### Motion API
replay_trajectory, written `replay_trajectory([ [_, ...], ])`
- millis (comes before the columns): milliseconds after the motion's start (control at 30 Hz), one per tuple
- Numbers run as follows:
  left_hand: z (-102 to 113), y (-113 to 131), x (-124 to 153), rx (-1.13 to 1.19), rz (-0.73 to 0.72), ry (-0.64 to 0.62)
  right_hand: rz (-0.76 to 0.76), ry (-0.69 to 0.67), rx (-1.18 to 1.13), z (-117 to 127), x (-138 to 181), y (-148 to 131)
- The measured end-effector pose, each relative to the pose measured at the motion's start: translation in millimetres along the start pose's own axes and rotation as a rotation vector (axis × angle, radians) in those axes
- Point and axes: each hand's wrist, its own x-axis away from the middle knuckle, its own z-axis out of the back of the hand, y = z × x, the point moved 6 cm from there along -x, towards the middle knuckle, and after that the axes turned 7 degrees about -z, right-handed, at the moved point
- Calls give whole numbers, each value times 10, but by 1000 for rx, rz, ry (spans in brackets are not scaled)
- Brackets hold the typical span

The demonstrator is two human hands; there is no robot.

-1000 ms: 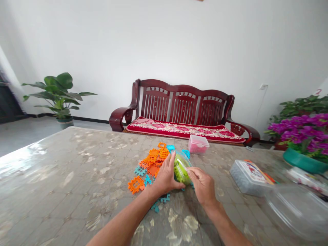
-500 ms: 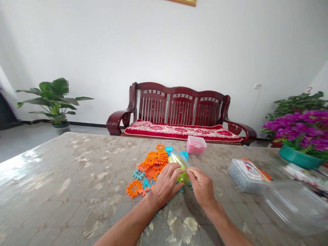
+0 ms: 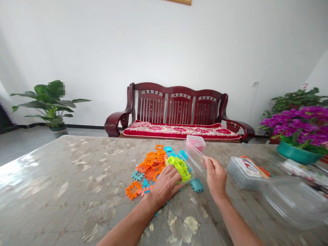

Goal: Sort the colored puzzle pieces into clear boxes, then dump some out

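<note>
A clear plastic box filled with lime-green interlocking plastic pieces stands uncovered on the table. My left hand holds its near left side, fingers curled over the edge and the thumb low. In my right hand, a clear plastic lid is pinched between thumb and fingers, tilted and raised to the right of the box. Loose orange pieces are heaped left of the box. Several blue pieces lie around it, one blue piece by itself at its right.
Behind the box sits a small clear box of pink pieces. To the right are a grey-filled box with a printed label, a large clear container and purple flowers in a teal pot. A wooden bench stands beyond the table.
The lid has come off the box of green pieces. My right hand has carried it right and up, while my left hand stays at the box. A blue piece now shows at the right.
</note>
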Motion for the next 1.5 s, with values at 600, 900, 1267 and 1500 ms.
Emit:
replay_trajectory([
  [600, 308, -822, -310, -182, 643, -233, -530, 13, -271, 127, -168, 1102],
  [900, 91, -1200, -652, -34, 677, -514, -495, -79, -219, 62, -131, 983],
  [1267, 199, -1292, -329, 321, 833, -143, -486, -94, -202, 34, -120, 943],
  [1500, 90, -1342, -62, 313, 918, 150, -473, -98, -191, 34, -111, 947],
])
